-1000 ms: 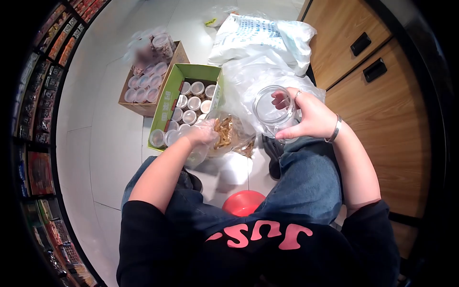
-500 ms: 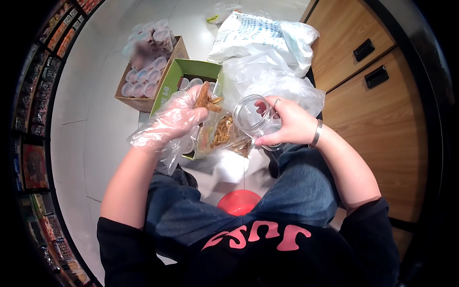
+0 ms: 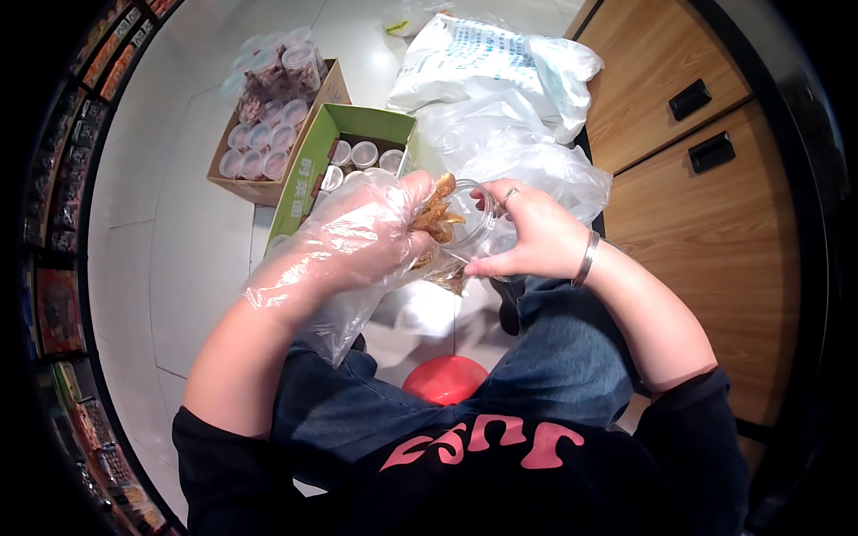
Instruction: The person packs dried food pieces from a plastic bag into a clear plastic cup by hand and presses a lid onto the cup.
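— Changed what, just now?

— Brought the snack (image 3: 435,214) across in the left hand (image 3: 371,228), from well apart to right at the mouth of the jar (image 3: 483,239). Kept the jar in the right hand (image 3: 541,234), tipped toward the left hand.

— Meant what?

— Most likely meant getting snack and jar close enough to work with both at once. Saw no piece clearly inside. Could not tell touching from almost touching.

— Held tight, or let go?

— Pinched the snack between thumb and fingers of the left hand, through a clear glove (image 3: 313,241). Gripped the jar round its side with the right hand, bare but for a ring (image 3: 510,194) and a bracelet (image 3: 586,259).

— Counted how many?

— Counted one jar, one glove, one ring, one bracelet. Could not count the snack, all bunched up. Saw one snack bag (image 3: 453,284) just below the gap between the hands, partly hidden.

— Looked past the left hand too?

— Yes, found one green box (image 3: 295,183) just beyond it, holding at least five tubs (image 3: 364,154) in view. Found one brown box (image 3: 237,186) farther on, holding at least ten pots (image 3: 251,163).

— And past the right hand?

— Spotted one clear bag (image 3: 500,129) just beyond, then one white sack (image 3: 465,58). Spotted two black handles (image 3: 690,98) well off to its right, and one red bowl (image 3: 447,380) below both hands.
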Available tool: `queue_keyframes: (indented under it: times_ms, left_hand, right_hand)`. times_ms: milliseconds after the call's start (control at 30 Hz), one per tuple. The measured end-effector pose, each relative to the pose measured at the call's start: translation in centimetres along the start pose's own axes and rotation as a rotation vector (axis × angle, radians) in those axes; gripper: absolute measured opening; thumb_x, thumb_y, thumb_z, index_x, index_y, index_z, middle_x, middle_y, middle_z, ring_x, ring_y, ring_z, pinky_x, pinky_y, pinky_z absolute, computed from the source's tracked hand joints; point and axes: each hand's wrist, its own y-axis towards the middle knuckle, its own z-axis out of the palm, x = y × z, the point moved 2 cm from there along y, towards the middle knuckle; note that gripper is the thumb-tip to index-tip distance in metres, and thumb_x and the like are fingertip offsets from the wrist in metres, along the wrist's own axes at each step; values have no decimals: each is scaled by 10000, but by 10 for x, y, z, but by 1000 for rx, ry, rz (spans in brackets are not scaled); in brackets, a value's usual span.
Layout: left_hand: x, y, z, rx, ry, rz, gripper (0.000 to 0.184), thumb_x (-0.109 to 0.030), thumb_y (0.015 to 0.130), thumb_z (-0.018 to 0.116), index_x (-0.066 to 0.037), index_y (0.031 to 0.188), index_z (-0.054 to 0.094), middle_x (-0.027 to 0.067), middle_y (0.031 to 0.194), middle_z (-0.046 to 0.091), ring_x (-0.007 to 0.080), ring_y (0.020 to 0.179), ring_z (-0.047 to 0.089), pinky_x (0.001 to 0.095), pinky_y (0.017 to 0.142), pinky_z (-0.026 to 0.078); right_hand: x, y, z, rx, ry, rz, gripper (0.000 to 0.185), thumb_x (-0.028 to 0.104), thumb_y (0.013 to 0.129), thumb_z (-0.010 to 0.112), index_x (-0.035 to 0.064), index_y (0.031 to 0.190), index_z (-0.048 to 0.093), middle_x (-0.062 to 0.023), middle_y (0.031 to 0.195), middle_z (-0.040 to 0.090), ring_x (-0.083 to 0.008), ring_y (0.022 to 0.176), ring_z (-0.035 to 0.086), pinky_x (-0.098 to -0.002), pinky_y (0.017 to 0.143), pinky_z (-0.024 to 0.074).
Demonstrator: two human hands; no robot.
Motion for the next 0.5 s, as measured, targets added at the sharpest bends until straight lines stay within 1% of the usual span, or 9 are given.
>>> queue_keyframes:
  times_ms: [33, 67, 133, 167, 233, 267, 333, 467, 500]
  left_hand:
    - [5, 2, 5, -51, 15, 61, 339, -32, 668, 564, -31, 1000, 494, 188, 819, 553, 353, 763, 529, 383, 674, 429]
    - [6, 3, 6, -50, 12, 60, 339, -32, 668, 564, -31, 1000, 494, 188, 819, 553, 353, 763, 529, 383, 674, 429]
    - [7, 7, 7, -60, 163, 91, 312, -67, 663, 590, -37, 959, 498, 170, 798, 554, 344, 764, 537, 397, 672, 429]
    - [7, 8, 6, -63, 163, 91, 312, -67, 663, 590, -37, 959, 498, 170, 798, 554, 344, 764, 537, 397, 672, 429]
    - [5, 11, 7, -15, 263, 102, 281, -113, 660, 614, -41, 912, 512, 154, 785, 559, 337, 767, 545, 406, 669, 432]
    - [4, 12, 7, -18, 264, 101, 281, -113, 660, 614, -41, 912, 512, 154, 785, 559, 337, 767, 545, 406, 669, 432]
    - [2, 13, 10, 11, 432, 118, 299, -165, 653, 640, -57, 911, 535, 142, 781, 565, 322, 773, 551, 400, 671, 436]
    - [16, 14, 22, -17, 483, 198, 305, -197, 626, 675, -68, 877, 560, 140, 741, 564, 312, 745, 557, 391, 657, 442]
    - [20, 15, 21, -45, 424, 248, 300, -200, 613, 688, -67, 857, 576, 139, 721, 563, 307, 727, 560, 388, 644, 442]
  right_hand:
    - [-2, 0, 2, -24, -21, -20, 713, 363, 571, 746, -77, 1060, 472, -216, 995, 523, -293, 950, 527, -323, 848, 416]
    - [-2, 1, 4, -21, -20, -19, 713, 363, 571, 746, -77, 1060, 472, -216, 995, 523, -293, 950, 527, -323, 848, 416]
    - [-1, 6, 6, -47, -65, -37, 742, 351, 561, 769, -53, 1101, 460, -191, 986, 524, -284, 921, 527, -332, 829, 418]
    - [-2, 8, 8, -46, -69, -39, 742, 351, 561, 769, -53, 1101, 460, -191, 986, 524, -284, 921, 527, -332, 829, 418]
    - [-5, 12, 11, -55, -116, -51, 728, 331, 559, 768, -45, 1100, 460, -193, 1007, 513, -299, 951, 515, -329, 851, 409]
    - [-5, 14, 12, -55, -117, -53, 728, 331, 559, 768, -45, 1100, 460, -193, 1007, 513, -299, 951, 515, -329, 851, 409]
    - [-2, 17, 15, -32, -182, -59, 714, 314, 565, 763, -31, 1107, 452, -190, 1024, 501, -312, 970, 506, -329, 861, 407]
    - [-1, 24, 33, 14, -178, -13, 690, 302, 580, 754, -18, 1107, 446, -189, 1039, 490, -319, 987, 499, -329, 870, 402]
    - [-4, 26, 39, 28, -136, -11, 683, 297, 584, 752, -17, 1106, 444, -187, 1034, 491, -318, 987, 498, -330, 871, 402]
